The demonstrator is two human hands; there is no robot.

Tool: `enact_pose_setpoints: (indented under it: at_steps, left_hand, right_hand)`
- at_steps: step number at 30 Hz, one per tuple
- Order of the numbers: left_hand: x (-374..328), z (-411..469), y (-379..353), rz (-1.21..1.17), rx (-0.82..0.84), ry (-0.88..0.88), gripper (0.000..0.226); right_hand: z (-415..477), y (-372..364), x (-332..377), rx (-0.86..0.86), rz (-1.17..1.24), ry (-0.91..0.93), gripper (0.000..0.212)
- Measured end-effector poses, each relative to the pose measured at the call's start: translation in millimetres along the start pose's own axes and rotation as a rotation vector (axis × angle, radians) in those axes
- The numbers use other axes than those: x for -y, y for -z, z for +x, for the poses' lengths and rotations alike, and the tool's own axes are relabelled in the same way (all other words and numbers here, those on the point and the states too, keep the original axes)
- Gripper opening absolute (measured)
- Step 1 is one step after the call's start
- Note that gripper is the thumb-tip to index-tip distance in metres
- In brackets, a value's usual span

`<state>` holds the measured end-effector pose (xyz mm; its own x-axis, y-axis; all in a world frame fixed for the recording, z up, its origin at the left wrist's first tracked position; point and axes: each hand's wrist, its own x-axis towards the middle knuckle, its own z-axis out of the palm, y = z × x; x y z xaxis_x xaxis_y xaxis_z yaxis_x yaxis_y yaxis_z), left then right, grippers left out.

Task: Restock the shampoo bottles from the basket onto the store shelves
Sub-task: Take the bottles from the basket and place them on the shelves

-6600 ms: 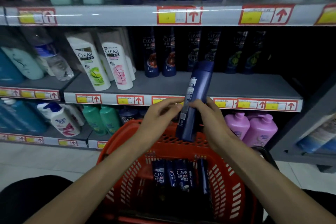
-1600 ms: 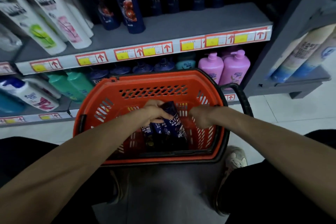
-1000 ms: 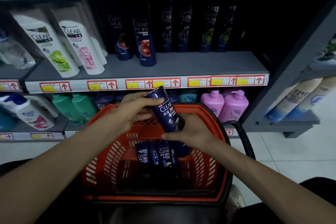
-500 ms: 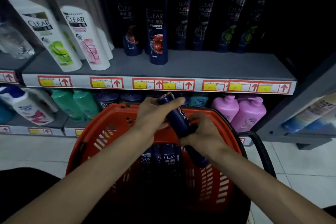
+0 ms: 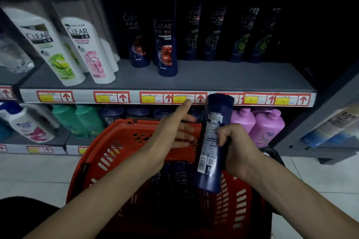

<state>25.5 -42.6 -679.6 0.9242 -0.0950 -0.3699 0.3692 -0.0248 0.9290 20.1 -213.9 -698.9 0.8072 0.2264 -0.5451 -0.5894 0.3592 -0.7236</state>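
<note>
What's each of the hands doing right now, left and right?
Left hand: open, fingers spread, holding nothing, beside the bottle.
Right hand: closed around the dark blue shampoo bottle, back label facing the camera, above the red basket.

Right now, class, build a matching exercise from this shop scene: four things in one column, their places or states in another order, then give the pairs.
Things:
1. right hand
2. left hand
3. pink bottles
4. white CLEAR bottles

Places or states:
A. leaning on the middle shelf
B. open, fingers spread
C. gripping the dark blue shampoo bottle
D. lower shelf, behind the red basket

Pairs: 1-C, 2-B, 3-D, 4-A
</note>
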Motion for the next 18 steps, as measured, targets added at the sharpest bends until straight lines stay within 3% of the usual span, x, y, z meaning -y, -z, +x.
enact_pose_setpoints:
  at_steps: [4, 6, 11, 14, 18]
  left_hand:
    - [1, -8, -1, 0.150, 0.045, -0.059, 0.036]
    - [2, -13, -1, 0.302, 0.124, -0.107, 0.024]
    - [0, -24, -2, 0.383, 0.250, -0.170, 0.066]
    - [3, -22, -1, 0.427, 0.225, -0.255, 0.070]
    - [-1, -23, -2, 0.424, 0.153, -0.318, 0.060]
  right_hand:
    - [-1, 0, 8, -0.013, 0.093, 0.058, 0.038]
    - [-4, -2, 13, -0.013, 0.057, 0.096, 0.034]
    - [-16, -7, 22, -0.104, -0.147, 0.226, 0.039]
    - [-21, -17, 25, -0.264, -0.304, 0.384, 0.048]
    - [-29, -29, 29, -0.476, -0.580, 0.594, 0.076]
